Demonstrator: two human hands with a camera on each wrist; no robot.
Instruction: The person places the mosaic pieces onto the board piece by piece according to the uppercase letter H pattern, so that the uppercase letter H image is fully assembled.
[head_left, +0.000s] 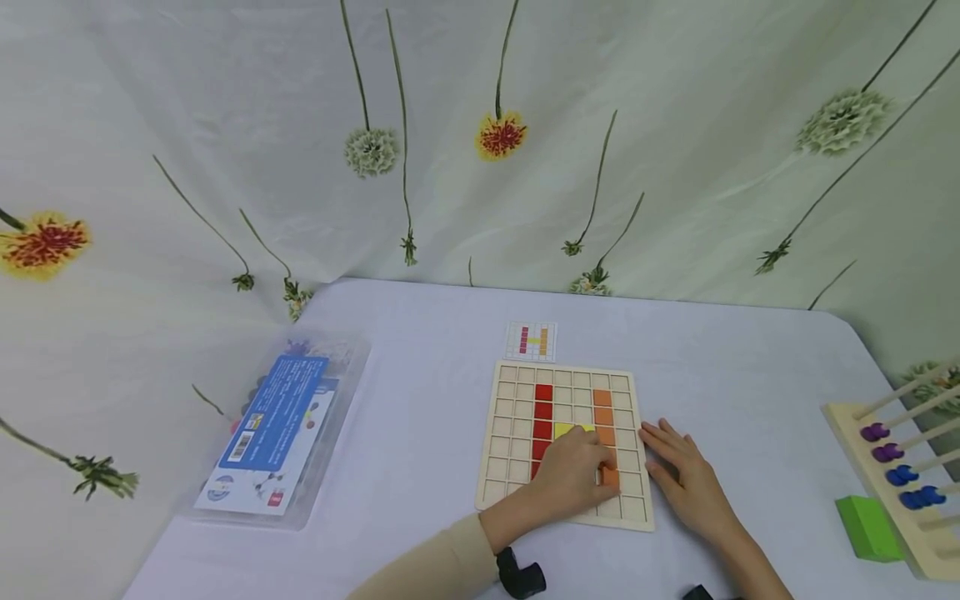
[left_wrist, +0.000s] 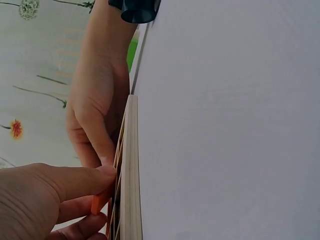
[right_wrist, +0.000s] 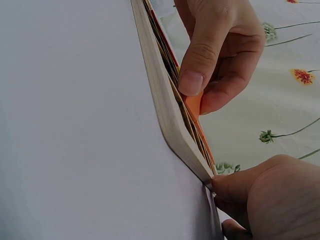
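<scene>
A wooden grid board [head_left: 562, 377] lies on the table, holding a column of red square tiles [head_left: 542, 429], a column of orange tiles [head_left: 603, 417] and yellow between them [head_left: 562, 430]. My left hand [head_left: 572, 477] reaches over the board's lower part and pinches an orange tile [right_wrist: 195, 103] between thumb and fingers; in the left wrist view this tile [left_wrist: 100, 201] is tilted at the board's surface. My right hand [head_left: 692, 487] rests beside the board, its fingertips touching the right edge. Some lower squares are hidden under my left hand.
Above the board lies a small pattern card [head_left: 532, 342] with red, yellow and orange squares. A clear plastic box [head_left: 348, 383] with a blue-and-white label stands at left. At right are a wooden bead frame [head_left: 862, 467] and a green block [head_left: 870, 529].
</scene>
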